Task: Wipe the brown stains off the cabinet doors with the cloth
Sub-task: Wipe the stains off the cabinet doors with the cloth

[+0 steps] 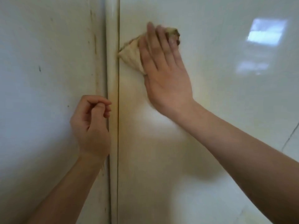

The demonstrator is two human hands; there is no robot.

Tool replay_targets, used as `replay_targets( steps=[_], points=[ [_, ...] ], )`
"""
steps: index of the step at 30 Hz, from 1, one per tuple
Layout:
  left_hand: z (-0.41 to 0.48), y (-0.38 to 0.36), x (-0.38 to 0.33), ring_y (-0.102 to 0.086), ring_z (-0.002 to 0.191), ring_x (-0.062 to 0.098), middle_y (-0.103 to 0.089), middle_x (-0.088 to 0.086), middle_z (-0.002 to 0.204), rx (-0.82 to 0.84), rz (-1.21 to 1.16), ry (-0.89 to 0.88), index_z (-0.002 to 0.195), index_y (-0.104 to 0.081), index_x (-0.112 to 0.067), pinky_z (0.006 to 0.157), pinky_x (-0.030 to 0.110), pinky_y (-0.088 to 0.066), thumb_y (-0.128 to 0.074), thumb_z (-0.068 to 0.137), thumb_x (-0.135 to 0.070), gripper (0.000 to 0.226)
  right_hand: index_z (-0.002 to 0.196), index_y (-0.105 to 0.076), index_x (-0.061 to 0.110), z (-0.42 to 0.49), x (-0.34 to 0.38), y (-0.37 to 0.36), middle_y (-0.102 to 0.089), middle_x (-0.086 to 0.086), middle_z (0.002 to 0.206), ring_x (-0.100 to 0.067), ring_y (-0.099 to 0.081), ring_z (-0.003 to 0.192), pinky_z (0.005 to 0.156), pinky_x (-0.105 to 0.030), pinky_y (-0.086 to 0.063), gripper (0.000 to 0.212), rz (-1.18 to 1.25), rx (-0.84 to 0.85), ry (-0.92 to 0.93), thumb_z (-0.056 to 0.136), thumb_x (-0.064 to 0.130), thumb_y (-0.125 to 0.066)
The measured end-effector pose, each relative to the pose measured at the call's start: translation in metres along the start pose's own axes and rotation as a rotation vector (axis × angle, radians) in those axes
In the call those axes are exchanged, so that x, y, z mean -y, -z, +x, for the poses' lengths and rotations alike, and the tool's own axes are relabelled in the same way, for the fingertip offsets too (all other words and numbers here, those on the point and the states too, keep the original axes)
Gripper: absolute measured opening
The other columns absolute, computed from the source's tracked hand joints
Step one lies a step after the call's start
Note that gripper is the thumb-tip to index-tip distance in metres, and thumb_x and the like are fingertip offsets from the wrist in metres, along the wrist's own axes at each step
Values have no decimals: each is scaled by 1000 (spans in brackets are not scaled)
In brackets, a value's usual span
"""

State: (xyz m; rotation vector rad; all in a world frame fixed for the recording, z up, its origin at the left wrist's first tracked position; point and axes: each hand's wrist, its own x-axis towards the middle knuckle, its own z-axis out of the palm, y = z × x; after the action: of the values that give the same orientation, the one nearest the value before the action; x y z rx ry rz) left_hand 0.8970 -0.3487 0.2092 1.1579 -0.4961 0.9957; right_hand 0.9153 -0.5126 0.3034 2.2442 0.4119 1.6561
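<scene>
The right hand [163,65] lies flat with its fingers spread and pressed onto the cloth [131,54], pinning the beige wad against the right cabinet door [218,110] rather than pinching it; one corner of the cloth sticks out to the left and touches the vertical seam [118,94] between the doors, and a darker, soiled end shows past the fingertips. The left hand [91,125] holds nothing: its fingers are curled loosely inward, thumb against forefinger, and it sits at the inner edge of the left cabinet door [48,94], just beside the seam; whether it braces that door cannot be told. The step in hand looks to be the wiping of the right door near its inner edge. A brownish-yellow stain [114,101] runs down the rounded door edges along the seam below the cloth, and thin brown streaks [95,44] mark the left door higher up, so much is left to do. The next move likely calls for firm pressure and a downward stroke along the seam, with the cloth's corner worked into the groove.
</scene>
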Motion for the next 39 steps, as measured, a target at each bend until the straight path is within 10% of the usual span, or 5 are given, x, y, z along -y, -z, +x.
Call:
replay_targets(
  steps=[9, 16, 26, 30, 39],
  points=[
    [-39, 21, 26, -52, 65, 11, -57, -9, 71, 13, 2, 57, 83, -63, -22, 62, 21, -43, -47, 90, -15, 18, 153, -44, 16, -187, 130, -70, -44, -4, 160, -21, -37, 150, 128, -45, 2, 69, 99, 494, 678, 90, 38, -58],
    [-83, 42, 42, -52, 68, 15, -58, -11, 73, 72, 88, 125, 81, -66, -36, 65, 27, -42, -48, 90, -20, 26, 153, -46, 25, -302, 137, -79, -29, 0, 167, -17, -31, 153, 126, -43, 5, 60, -29, 837, 980, 96, 36, -30],
    [-30, -1, 23, -49, 61, 7, -57, -1, 65, 15, 40, 221, 76, -62, -21, 57, 20, -40, -47, 89, -10, 22, 155, -38, 3, -68, 4, -3, -21, -22, 167, -37, -21, 156, 128, -48, -12, 59, 40, 208, 421, 97, 12, -32],
    [-2, -11, -4, -50, 64, 11, -58, -7, 67, 2, -5, 188, 72, -66, -29, 59, 22, -41, -49, 86, -14, 27, 137, -57, -3, 77, -40, 19, -56, -21, 144, -41, -54, 133, 118, -50, -37, 53, -99, -119, 118, 89, 7, -39],
    [1, -3, -18, -49, 60, 13, -54, 6, 63, 4, 14, 82, 74, -67, -26, 56, 23, -39, -49, 80, -30, 20, 124, -61, -6, 140, -19, 8, -61, -23, 129, -43, -56, 126, 111, -51, -43, 42, -49, -59, 263, 86, 4, -45]
  ],
)
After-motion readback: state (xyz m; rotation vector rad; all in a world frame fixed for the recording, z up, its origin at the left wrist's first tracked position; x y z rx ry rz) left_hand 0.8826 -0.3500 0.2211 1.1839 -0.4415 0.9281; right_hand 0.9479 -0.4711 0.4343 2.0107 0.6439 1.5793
